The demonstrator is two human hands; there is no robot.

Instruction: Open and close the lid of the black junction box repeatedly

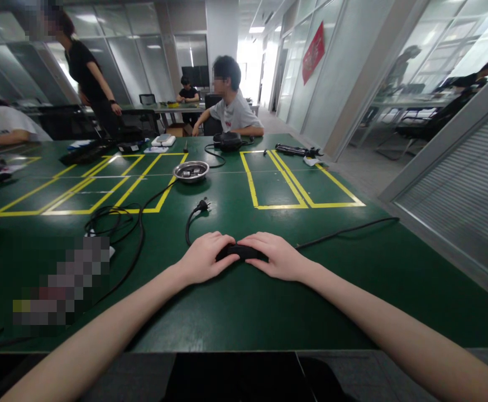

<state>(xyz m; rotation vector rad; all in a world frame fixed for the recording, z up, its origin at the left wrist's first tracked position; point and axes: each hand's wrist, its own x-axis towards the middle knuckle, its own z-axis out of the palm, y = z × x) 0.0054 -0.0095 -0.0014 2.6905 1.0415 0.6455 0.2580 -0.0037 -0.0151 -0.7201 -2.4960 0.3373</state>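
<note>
Between my two hands a black elongated object (243,252) lies low over the green table (235,312), near its front middle. My left hand (208,257) grips its left end, fingers behind and thumb in front. The right end is held the same way by my right hand (275,255). A black plug (203,205) with metal pins rests just beyond my left hand, and its short cord curves back toward that hand. From beside my right hand a black cable (348,229) runs off to the right.
A metal bowl (191,171) with small metal parts stands beyond the plug. Coiled black cable (112,220) and a blurred-out object (62,282) lie at left. Yellow tape (280,206) marks the table. Across it sit a black device (227,141) and a person (238,111).
</note>
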